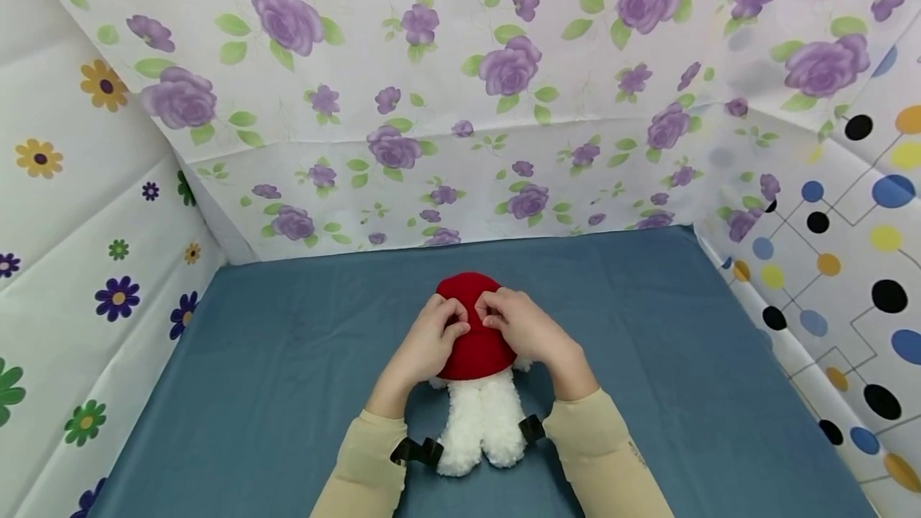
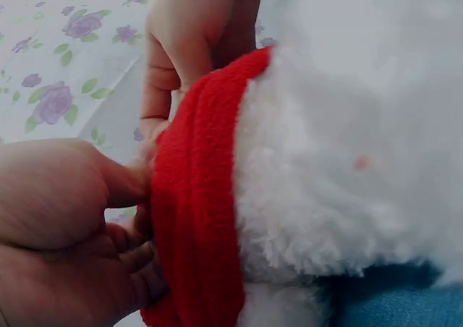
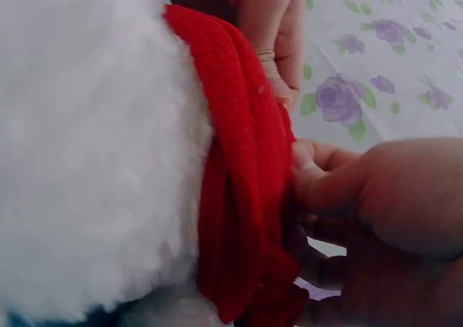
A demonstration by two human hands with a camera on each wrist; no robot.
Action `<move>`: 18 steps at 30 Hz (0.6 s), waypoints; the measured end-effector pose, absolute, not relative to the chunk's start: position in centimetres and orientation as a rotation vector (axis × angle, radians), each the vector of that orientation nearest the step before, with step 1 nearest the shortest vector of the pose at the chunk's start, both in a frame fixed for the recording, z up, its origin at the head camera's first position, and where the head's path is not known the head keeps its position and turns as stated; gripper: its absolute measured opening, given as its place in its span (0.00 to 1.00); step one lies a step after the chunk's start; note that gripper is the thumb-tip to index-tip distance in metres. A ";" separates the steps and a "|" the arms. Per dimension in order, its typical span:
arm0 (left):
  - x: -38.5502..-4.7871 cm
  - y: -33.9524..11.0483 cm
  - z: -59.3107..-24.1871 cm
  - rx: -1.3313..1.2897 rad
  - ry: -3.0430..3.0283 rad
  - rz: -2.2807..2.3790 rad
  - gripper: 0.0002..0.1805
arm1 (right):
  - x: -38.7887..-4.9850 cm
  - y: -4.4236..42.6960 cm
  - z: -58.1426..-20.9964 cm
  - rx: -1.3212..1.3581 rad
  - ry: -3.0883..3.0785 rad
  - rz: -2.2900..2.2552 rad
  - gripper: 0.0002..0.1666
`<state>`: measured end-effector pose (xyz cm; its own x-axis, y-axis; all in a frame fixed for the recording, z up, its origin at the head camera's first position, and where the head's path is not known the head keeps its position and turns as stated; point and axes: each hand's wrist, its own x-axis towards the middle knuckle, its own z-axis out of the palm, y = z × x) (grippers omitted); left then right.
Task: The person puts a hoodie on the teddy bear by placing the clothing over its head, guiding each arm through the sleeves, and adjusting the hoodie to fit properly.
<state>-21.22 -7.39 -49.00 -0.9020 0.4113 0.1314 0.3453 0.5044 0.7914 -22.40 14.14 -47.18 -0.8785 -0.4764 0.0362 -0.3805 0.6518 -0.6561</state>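
A white fluffy plush toy (image 1: pixel 480 422) lies on the blue cloth, its two legs toward the front edge. Red fabric (image 1: pixel 475 354) covers its upper part. The left hand (image 1: pixel 426 340) pinches the red fabric between thumb and fingers from the left; the right hand (image 1: pixel 534 332) pinches it from the right, a small gap between them. In the left wrist view, the left hand (image 2: pixel 65 226) grips the edge of the red fabric (image 2: pixel 195 189) beside white fur (image 2: pixel 282 197). The right wrist view has the right hand (image 3: pixel 391 211) pinching the red fabric (image 3: pixel 246 146).
Blue cloth (image 1: pixel 302 358) covers the table around the toy. A white sheet with purple flowers (image 1: pixel 432 126) hangs behind, a flowered sheet (image 1: pixel 79 262) stands at the left, and a dotted sheet (image 1: pixel 849 262) at the right. Black straps (image 1: pixel 417 452) are on both wrists.
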 end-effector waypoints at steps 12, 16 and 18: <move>-21.6 -7.3 -49.0 0.560 2.756 1.466 0.15 | -22.3 14.7 -47.1 -0.711 2.625 -1.056 0.08; -21.2 -6.8 -48.7 0.565 2.903 1.380 0.08 | -22.2 14.6 -47.0 -0.699 2.621 -1.067 0.08; -21.0 -6.6 -48.7 0.577 2.951 1.334 0.06 | -22.2 14.6 -47.0 -0.689 2.623 -1.076 0.08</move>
